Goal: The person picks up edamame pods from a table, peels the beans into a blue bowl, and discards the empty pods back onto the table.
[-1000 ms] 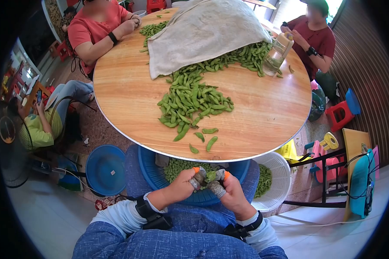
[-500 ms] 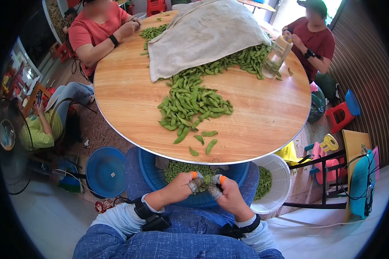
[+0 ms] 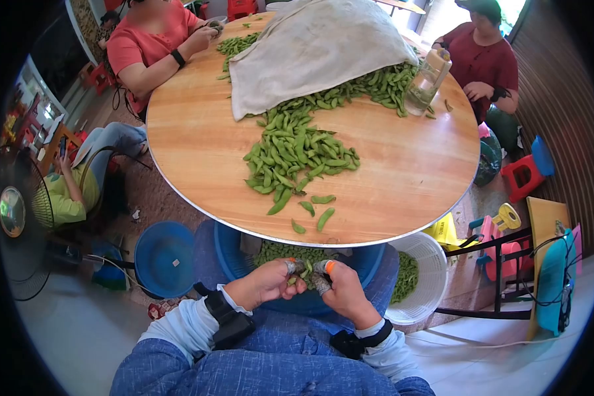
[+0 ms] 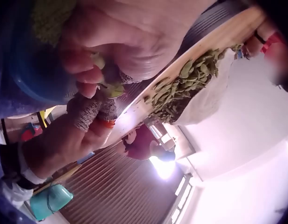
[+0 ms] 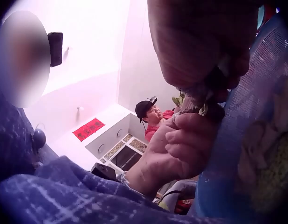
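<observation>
Both hands meet above a blue basin (image 3: 369,270) of shelled green beans (image 3: 280,252) on the lap. Grey wraps cover the thumbs and forefingers, with orange bands. My left hand (image 3: 270,280) pinches green pods (image 3: 307,269), its other fingers curled in; one green piece shows by its lower fingers. On the right, my other hand (image 3: 346,294) has its wrapped thumb and forefinger closed at the same pods. In the left wrist view a green pod (image 4: 114,90) lies between the two hands' fingertips. The right wrist view shows the hands touching, the right one dark.
Pods (image 3: 297,155) lie heaped on the round wooden table (image 3: 198,158), partly under a white cloth (image 3: 317,53), with a bottle (image 3: 426,82) alongside. A white basket (image 3: 432,280) with pods stands right, an empty blue basin (image 3: 165,257) left. Two people sit across the table.
My hands have drawn slightly apart and the left one has turned, showing its curled fingers and pods. The person at far right has lowered a hand to the table's edge.
</observation>
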### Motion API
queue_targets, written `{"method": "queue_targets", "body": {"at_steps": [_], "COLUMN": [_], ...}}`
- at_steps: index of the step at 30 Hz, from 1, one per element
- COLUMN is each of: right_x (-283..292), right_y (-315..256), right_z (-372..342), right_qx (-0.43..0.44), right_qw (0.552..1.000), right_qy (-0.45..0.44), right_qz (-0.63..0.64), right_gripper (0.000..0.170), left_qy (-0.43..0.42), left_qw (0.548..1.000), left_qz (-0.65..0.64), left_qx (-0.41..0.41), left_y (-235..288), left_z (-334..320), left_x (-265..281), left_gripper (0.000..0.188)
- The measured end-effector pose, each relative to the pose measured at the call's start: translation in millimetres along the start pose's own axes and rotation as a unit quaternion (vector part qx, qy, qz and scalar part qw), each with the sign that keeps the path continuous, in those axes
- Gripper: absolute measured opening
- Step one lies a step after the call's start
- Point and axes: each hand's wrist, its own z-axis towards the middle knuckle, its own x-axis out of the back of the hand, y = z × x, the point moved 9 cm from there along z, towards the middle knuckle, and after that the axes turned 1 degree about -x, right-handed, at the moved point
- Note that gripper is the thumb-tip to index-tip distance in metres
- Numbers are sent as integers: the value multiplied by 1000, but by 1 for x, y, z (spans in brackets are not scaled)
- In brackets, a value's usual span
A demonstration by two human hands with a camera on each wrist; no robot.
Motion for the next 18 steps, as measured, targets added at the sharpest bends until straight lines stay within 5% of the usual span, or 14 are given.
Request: {"method": "queue_targets", "body": {"at_steps": [18], "right_x": [-3], "right_y": [-13], "right_z": [4], "right_qx": [71], "right_qw": [997], "right_qy": [21], "right_qz": [-23], "right_gripper": [22], "left_qy": [55], "left_qw": [986], "left_qz": [-156], "left_qx": [-20], "left_y": [-10], "left_z": [15], "left_x": [17], "left_gripper": [7]}}
